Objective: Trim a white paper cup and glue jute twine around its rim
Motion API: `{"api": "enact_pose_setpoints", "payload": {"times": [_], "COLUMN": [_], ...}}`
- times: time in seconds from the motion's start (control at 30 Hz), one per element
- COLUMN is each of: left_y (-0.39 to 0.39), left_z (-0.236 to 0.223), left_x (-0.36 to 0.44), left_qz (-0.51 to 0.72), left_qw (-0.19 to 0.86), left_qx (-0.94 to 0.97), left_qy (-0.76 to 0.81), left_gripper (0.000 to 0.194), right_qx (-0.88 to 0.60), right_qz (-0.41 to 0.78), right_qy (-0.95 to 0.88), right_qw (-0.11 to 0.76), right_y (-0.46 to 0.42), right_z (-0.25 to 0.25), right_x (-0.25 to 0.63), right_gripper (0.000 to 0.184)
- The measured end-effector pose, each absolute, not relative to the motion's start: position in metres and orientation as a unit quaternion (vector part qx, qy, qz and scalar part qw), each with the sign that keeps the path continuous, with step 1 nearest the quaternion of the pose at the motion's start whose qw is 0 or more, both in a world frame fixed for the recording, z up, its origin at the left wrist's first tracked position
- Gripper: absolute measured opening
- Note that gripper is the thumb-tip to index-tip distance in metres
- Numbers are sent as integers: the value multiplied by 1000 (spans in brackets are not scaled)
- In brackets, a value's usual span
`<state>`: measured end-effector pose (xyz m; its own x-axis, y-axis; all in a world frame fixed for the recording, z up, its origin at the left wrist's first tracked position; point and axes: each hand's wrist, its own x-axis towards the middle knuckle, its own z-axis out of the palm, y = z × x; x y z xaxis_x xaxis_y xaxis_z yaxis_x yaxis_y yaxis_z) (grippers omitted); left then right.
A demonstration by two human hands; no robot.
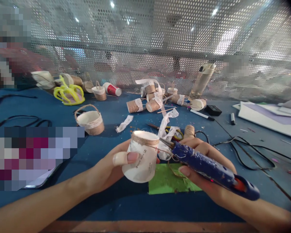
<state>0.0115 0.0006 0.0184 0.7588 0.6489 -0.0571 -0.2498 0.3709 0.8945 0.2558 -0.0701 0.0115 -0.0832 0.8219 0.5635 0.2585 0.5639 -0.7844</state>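
My left hand is closed around a white paper cup, with a bandage on its thumb. Several turns of brown twine wrap the cup near its upper end, and a loose strand runs off to the right. In my right hand is a blue hot glue gun, its metal nozzle close to the wrapped twine; whether it touches I cannot tell. Below the glue gun a green sheet lies on the table. Just behind my right hand stands a twine spool.
A twine-wrapped basket cup stands at left, near a yellow crown-shaped piece. Scissors and white lace lie behind the cup. Black cables and paper sheets occupy the right. A perforated metal screen closes the back.
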Motion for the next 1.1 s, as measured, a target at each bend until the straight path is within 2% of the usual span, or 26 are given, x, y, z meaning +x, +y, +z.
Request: {"api": "enact_pose_setpoints", "payload": {"times": [0.13, 0.33, 0.53, 0.73, 1.1], "left_y": [-1, -2, 0, 0, -2], "left_z": [21, 21, 16, 16, 14], "left_x": [9, 7, 3, 0, 3], "left_qz": [274, 286, 276, 257, 301], "left_qw": [799, 785, 771, 748, 691], "left_qx": [498, 512, 539, 570, 607], "left_qy": [197, 198, 196, 223, 252], "left_gripper": [48, 52, 51, 60, 48], "right_qx": [-381, -383, -396, -421, -450], "right_qz": [223, 244, 239, 227, 197], "right_qy": [-704, -743, -750, -745, -753], "right_qw": [556, 492, 474, 465, 438], "right_y": [-70, -72, -72, -74, -79], "right_z": [7, 9, 11, 17, 8], "right_x": [262, 268, 267, 264, 268], "right_gripper": [22, 13, 18, 21, 28]}}
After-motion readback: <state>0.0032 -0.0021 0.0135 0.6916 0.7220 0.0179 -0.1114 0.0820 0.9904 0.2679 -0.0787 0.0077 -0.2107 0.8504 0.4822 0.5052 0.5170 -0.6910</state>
